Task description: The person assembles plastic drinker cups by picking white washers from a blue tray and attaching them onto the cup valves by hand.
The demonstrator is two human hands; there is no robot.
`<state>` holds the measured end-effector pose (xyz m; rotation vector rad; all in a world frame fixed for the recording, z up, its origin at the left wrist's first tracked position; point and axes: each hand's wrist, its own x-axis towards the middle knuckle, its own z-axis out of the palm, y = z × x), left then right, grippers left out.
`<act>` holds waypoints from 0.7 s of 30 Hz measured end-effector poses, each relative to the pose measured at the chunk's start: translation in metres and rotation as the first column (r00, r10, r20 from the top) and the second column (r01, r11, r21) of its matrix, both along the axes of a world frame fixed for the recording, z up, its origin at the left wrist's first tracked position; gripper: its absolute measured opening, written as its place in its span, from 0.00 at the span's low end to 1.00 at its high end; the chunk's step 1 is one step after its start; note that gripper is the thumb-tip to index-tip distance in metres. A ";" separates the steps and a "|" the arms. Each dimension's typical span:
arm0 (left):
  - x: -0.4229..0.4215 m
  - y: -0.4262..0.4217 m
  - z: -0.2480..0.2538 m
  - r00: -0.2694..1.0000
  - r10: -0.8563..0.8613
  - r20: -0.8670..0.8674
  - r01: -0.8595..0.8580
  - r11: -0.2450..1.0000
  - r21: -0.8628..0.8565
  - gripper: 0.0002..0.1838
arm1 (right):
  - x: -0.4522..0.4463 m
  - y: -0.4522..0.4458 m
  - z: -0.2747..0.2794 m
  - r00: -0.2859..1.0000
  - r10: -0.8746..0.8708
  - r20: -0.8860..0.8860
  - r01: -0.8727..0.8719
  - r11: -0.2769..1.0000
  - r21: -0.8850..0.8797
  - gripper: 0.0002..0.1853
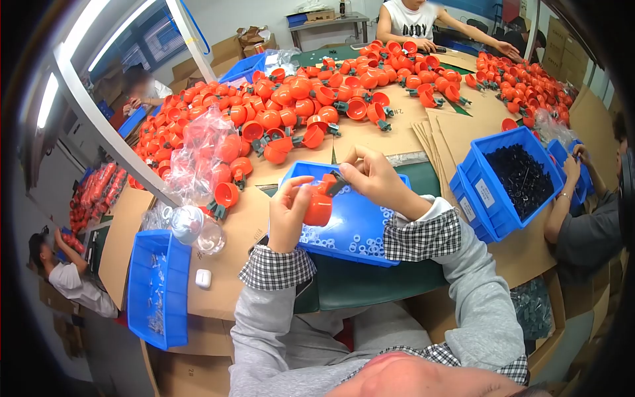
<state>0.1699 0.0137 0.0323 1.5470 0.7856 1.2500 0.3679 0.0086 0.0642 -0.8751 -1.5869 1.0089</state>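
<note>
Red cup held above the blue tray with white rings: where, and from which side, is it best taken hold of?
Probably by the rounded wall of the red cup, from the left: the dark fitting juts from its upper right.

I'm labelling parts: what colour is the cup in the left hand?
The cup is orange-red, clearest in the head view.

Two hands are seen, one left (290, 213) and one right (382, 175); between them one red cup (318, 210) with one dark fitting (337, 183) is held. At least six blue bins (177, 291) can be counted, with two white labels (485, 192) shown on the stacked pair. One white case (204, 278) and one clear bottle (210, 237) are counted. At least four other people (410, 26) are seen. Piled cups (301, 88), rings (367, 245) and black parts (519, 178) are too many to be counted.
</note>
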 end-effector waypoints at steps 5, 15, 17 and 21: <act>-0.002 0.006 -0.006 0.962 0.236 -0.140 -0.177 0.924 0.339 0.16 | 0.006 0.003 0.009 0.994 0.097 -0.049 -0.107 0.952 -0.287 0.10; -0.001 0.004 -0.003 0.995 0.039 0.096 -0.033 0.997 -0.067 0.19 | 0.009 0.007 0.003 0.932 -0.019 0.361 -0.051 0.981 0.185 0.09; 0.000 0.003 -0.005 0.974 0.222 -0.053 -0.202 0.947 0.248 0.19 | 0.014 0.011 0.004 0.947 0.178 0.266 -0.119 0.967 -0.224 0.09; -0.004 0.004 0.000 0.993 0.076 0.085 -0.078 0.997 0.019 0.18 | 0.011 0.001 0.012 0.943 0.223 0.247 -0.199 0.973 -0.116 0.11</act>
